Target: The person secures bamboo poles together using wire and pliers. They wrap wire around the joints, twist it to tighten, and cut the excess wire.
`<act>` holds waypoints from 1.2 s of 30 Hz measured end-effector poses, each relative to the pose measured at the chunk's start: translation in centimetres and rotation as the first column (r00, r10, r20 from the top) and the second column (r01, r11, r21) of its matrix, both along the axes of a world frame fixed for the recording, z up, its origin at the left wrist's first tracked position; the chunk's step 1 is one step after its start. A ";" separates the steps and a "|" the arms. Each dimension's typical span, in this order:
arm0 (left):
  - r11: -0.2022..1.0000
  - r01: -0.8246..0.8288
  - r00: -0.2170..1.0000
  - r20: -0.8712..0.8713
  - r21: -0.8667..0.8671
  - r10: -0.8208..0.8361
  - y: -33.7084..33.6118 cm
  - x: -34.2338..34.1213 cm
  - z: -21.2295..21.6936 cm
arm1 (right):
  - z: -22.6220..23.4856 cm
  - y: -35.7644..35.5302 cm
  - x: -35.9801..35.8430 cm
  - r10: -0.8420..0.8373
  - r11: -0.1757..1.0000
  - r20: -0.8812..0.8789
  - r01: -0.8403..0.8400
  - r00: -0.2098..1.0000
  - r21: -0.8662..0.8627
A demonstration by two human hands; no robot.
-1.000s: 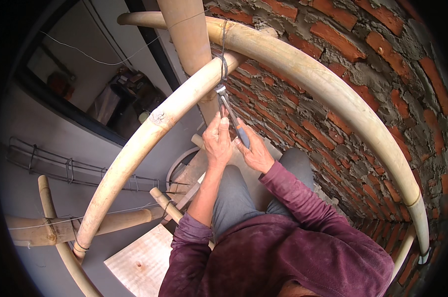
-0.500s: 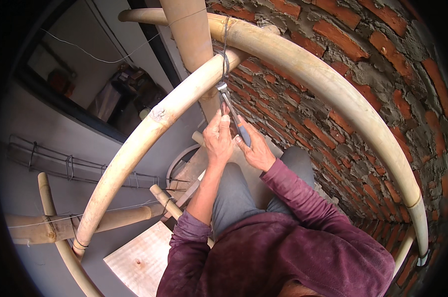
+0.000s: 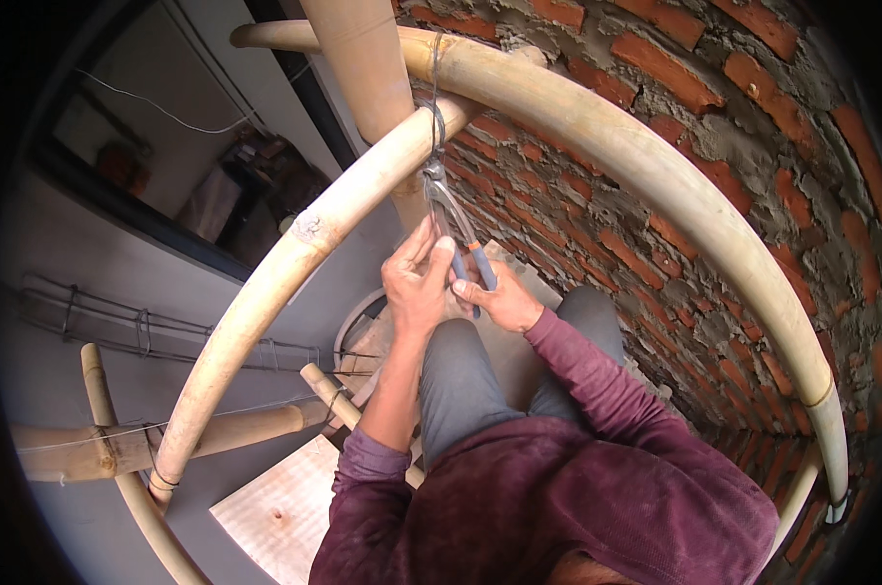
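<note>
My right hand (image 3: 502,295) is closed around the grey-blue handles of pincers (image 3: 475,246), which have orange bands and now stand spread apart. The pincers' jaws point up and meet the twisted end of a dark wire tie (image 3: 437,125). That wire loops around a curved bamboo pole (image 3: 339,200) and the thicker arched bamboo pole (image 3: 597,122) above it, where they cross. My left hand (image 3: 417,283) is closed just left of the pincers, its thumb and fingers pinched together below the jaws. What sits between those fingertips is too small to make out.
A rough brick wall (image 3: 655,263) rises close on the right. A thick upright bamboo post (image 3: 363,68) stands behind the crossing. Lower left are more tied bamboo poles (image 3: 207,434), a wooden board (image 3: 290,507) and a rebar cage (image 3: 149,322). A dark-framed opening (image 3: 149,210) lies beyond.
The pincers' handles have spread wider in my right hand. My left hand has shifted slightly left and down, away from the handles. The view has moved a little.
</note>
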State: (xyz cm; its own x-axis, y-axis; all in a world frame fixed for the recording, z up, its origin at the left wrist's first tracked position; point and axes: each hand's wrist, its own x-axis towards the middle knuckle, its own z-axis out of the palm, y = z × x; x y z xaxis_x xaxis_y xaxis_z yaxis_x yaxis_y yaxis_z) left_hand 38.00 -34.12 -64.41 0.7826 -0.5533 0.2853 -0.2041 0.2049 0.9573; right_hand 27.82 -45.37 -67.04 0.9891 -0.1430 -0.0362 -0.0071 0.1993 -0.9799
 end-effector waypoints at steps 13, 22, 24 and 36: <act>0.807 0.406 0.665 -0.466 -0.430 -0.583 -5.6 0.0 3.7 | -1.4 -3.7 0.7 0.544 0.467 0.307 -0.585 0.781 0.663; 0.786 0.280 0.624 -0.518 -0.552 -0.586 -6.4 0.2 2.1 | 2.4 -8.6 -6.7 0.105 0.978 0.076 -0.090 0.992 -0.186; 0.817 0.228 0.700 -0.494 -0.530 -0.516 -7.2 0.3 1.8 | 4.6 -8.3 -7.4 0.035 0.926 0.094 0.003 0.995 -0.377; 0.923 -0.146 0.755 -0.643 -0.357 -0.129 -10.3 -1.8 3.6 | 3.7 -1.9 -1.7 -0.485 0.321 0.235 0.421 0.843 -0.848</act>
